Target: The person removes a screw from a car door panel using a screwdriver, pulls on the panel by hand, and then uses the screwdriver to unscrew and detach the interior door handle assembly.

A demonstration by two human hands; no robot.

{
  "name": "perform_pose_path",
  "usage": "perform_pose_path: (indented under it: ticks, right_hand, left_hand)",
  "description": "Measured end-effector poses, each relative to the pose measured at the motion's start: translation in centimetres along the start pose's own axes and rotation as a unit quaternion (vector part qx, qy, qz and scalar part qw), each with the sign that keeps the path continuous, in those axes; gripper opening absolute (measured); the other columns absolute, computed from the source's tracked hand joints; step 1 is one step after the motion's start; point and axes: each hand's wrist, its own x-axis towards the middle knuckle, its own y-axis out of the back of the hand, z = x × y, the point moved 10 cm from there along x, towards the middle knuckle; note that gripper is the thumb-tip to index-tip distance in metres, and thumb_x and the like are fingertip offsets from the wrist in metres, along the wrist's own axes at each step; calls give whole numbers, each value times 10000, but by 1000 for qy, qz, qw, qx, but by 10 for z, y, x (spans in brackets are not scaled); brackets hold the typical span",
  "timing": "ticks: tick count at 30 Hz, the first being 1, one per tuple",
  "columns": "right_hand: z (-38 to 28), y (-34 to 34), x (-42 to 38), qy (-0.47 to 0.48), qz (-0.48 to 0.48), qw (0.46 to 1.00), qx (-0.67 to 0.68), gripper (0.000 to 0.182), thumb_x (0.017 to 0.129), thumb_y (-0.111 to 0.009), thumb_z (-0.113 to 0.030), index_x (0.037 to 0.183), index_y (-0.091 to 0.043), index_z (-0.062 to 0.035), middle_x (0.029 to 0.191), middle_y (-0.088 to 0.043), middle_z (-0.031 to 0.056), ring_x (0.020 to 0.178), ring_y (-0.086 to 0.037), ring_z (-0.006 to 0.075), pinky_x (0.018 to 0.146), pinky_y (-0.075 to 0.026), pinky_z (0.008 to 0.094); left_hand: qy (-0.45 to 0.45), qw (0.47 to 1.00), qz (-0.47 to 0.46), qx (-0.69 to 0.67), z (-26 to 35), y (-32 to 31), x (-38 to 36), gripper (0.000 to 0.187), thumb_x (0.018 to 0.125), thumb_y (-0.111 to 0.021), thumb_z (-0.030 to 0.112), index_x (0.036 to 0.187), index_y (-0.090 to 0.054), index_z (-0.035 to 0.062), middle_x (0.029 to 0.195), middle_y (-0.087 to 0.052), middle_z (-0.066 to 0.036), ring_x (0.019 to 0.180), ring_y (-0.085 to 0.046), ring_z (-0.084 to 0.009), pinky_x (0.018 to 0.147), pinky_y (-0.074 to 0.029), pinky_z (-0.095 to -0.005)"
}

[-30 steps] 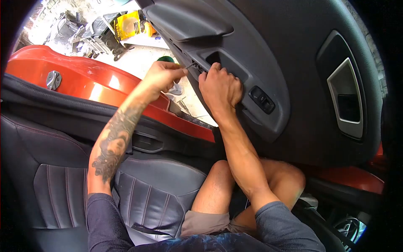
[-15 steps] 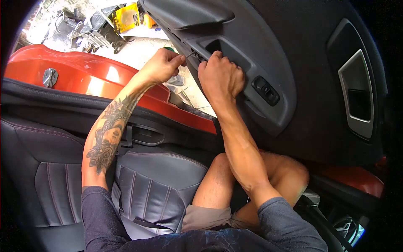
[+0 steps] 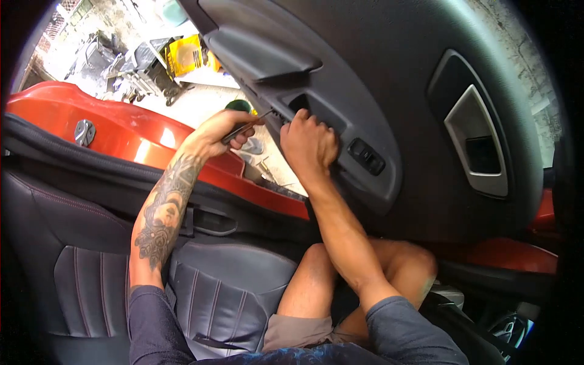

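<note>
My left hand (image 3: 228, 132) is closed round a slim metal tool (image 3: 238, 131). The tool's thin shaft points up and right, its tip close to the inner edge of the dark door panel (image 3: 365, 55); whether it touches cannot be told. My right hand (image 3: 309, 143) is curled over the edge of the pull recess (image 3: 299, 103) in the armrest, fingertips mostly hidden. Just below and right of that hand sits the window switch block (image 3: 367, 157) on the armrest.
Black leather seats (image 3: 231, 286) lie below my arms. On the left is the red car body (image 3: 115, 125) with a metal door striker (image 3: 84, 132). Outside on the ground are a green container (image 3: 238, 106), a yellow bag (image 3: 185, 55) and dark clutter. A speaker-side trim piece (image 3: 480, 140) frames a door recess.
My left hand has shifted slightly down and left and turned, so more of the tool shows. My right hand keeps its hold on the door. The view has shifted, with the door appearing further left.
</note>
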Motion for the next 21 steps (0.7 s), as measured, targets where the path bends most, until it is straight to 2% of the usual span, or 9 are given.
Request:
perform_pose_path:
  ticks: [1,4,6,8,10,12,15,18,21]
  right_hand:
    - [-4,6,-1,23,7,999,-28,124,834,-535,-166,835,-615,-71,745,-666,89,671,-690,231,627,-532,335]
    - [-1,3,0,8,17,1000,-7,234,785,-605,-290,800,-601,-57,728,-668,122,669,-682,288,631,-546,392]
    - [-2,4,0,8,20,1000,-10,221,786,-601,-278,792,-601,-57,717,-666,121,656,-681,284,643,-544,388]
    - [-5,6,0,28,7,999,-27,117,834,-533,-153,831,-612,-67,742,-664,87,681,-689,220,625,-529,310]
    - [-4,6,0,26,9,999,-27,118,834,-535,-151,836,-614,-65,741,-663,85,683,-688,219,627,-529,309]
    - [-3,6,-1,23,13,999,-24,118,834,-538,-150,841,-617,-62,740,-663,82,686,-688,218,630,-529,308]
    - [-3,6,-1,19,10,1000,-19,123,833,-544,-152,847,-621,-57,743,-664,83,694,-689,217,634,-528,307]
    - [-2,7,0,12,9,1000,-15,124,834,-543,-152,841,-622,-56,748,-667,85,691,-688,213,628,-526,305]
    - [-2,8,0,6,3,1000,-9,121,830,-547,-150,838,-623,-56,752,-669,89,701,-688,216,642,-524,309]
  left_hand:
    - [18,999,-12,-44,-4,-1,0,277,945,-537,206,1052,-604,-41,707,-491,-2,498,-404,-41,396,-333,-149]
    - [42,993,-34,-105,-13,2,3,290,955,-532,218,1057,-577,-49,764,-488,-24,530,-417,-31,379,-334,-119]
    - [62,990,-19,-127,-19,8,6,272,955,-526,207,1038,-576,-47,766,-493,-26,537,-424,-32,352,-321,-109]
    - [64,989,1,-130,-21,8,8,271,954,-523,211,1022,-572,-47,768,-512,-48,490,-406,-32,315,-280,-110]
    - [66,990,-46,-117,-20,-1,7,271,957,-508,211,1020,-563,-47,757,-533,-74,418,-362,-28,299,-257,-119]
    - [80,990,-25,-111,-20,3,7,276,962,-489,202,1046,-554,-52,728,-547,-88,369,-317,-27,288,-237,-131]
    - [48,992,-77,-87,-13,-6,8,280,969,-472,192,1077,-553,-53,698,-549,-75,369,-320,-26,291,-223,-141]
    - [-61,997,25,47,-3,3,7,276,965,-531,193,1063,-592,-57,649,-518,-26,379,-296,-32,330,-193,-175]
    - [-113,988,29,100,-7,5,11,286,947,-585,223,1052,-627,-39,599,-503,0,396,-312,-32,343,-204,-203]
